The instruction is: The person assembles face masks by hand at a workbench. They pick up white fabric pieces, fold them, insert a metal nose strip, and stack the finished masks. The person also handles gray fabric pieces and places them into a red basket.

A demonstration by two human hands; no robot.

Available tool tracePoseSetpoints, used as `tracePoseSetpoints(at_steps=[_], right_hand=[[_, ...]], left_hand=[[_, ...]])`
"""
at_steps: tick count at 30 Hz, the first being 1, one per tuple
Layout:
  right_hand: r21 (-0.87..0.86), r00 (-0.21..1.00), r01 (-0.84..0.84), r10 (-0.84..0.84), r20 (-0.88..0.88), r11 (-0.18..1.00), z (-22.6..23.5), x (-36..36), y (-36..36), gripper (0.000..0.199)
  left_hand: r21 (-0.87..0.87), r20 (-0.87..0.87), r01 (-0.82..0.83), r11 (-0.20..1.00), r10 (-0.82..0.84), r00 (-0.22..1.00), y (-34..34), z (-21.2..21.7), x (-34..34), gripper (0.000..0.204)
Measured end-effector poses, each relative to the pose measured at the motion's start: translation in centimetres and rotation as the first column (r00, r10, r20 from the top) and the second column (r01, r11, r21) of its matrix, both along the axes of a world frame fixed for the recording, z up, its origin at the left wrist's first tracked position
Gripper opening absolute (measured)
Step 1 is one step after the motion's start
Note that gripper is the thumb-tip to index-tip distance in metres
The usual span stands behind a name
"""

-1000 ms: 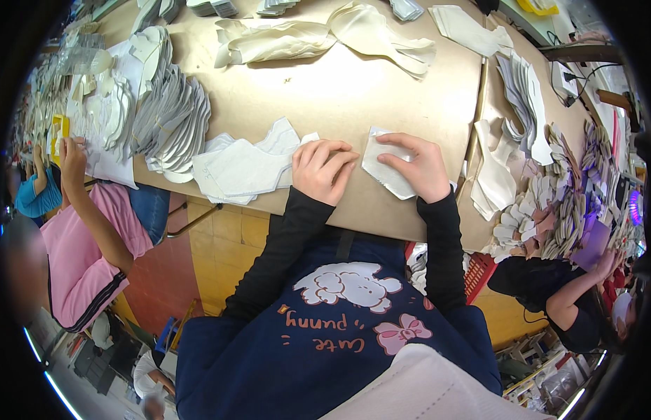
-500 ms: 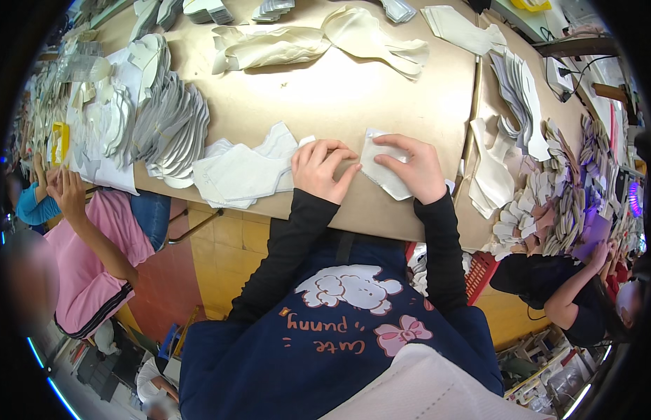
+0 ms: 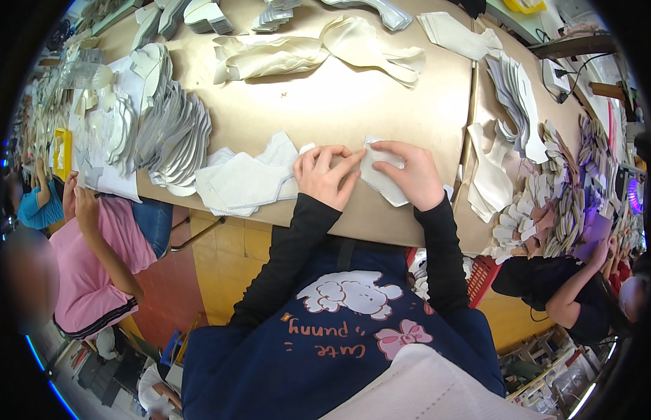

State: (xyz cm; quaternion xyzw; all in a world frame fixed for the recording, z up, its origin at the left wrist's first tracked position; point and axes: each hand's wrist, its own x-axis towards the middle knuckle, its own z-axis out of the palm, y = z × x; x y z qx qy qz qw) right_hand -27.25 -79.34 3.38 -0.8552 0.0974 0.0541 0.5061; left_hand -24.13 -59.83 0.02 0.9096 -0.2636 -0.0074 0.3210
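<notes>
A small white fabric piece (image 3: 383, 183) lies flat on the brown table (image 3: 339, 105) near its front edge. My right hand (image 3: 413, 175) rests on top of it, pressing it down. My left hand (image 3: 327, 175) lies just to its left, fingertips touching the piece's left edge. To the left of that hand sits a loose stack of similar white cut pieces (image 3: 245, 182).
Fanned piles of grey and white cut pieces (image 3: 168, 133) cover the table's left side, cream pieces (image 3: 318, 49) lie at the back, more stacks (image 3: 514, 98) at the right. A person in pink (image 3: 94, 245) sits at left, another in black (image 3: 563, 287) at right.
Both hands stay on the white piece with only slight finger shifts. The person in pink at left has lowered a raised arm.
</notes>
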Motion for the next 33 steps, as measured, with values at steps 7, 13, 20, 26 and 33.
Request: tracePoseSetpoints(at_steps=[7, 13, 20, 26, 33], right_hand=[[-0.031, 1.0, 0.012, -0.012, -0.004, 0.999, 0.03, -0.1, 0.11, 0.033], [-0.031, 1.0, 0.014, -0.013, 0.011, 0.999, -0.07, -0.09, 0.1, 0.034], [0.003, 0.999, -0.015, 0.015, -0.046, 1.0, 0.5, 0.22, -0.08, 0.035], [-0.027, 0.996, -0.087, 0.087, -0.019, 0.996, 0.38, 0.52, -0.51, 0.037], [-0.094, 0.991, -0.131, 0.128, -0.037, 0.987, 0.62, 0.7, -0.44, 0.041]], left_hand=[[-0.016, 0.01, 0.006, 1.0, -0.006, 1.0, -0.04, 0.05, -0.09, 0.036], [0.009, 0.038, 0.022, 1.0, -0.023, 0.999, -0.09, 0.14, -0.06, 0.036], [0.115, 0.042, 0.047, 0.992, -0.053, 0.998, -0.52, 0.25, -0.02, 0.045], [0.057, 0.014, 0.048, 0.997, -0.049, 0.999, -0.27, 0.01, 0.17, 0.044], [-0.009, 0.067, 0.042, 0.999, -0.041, 0.997, -0.12, -0.12, -0.02, 0.035]])
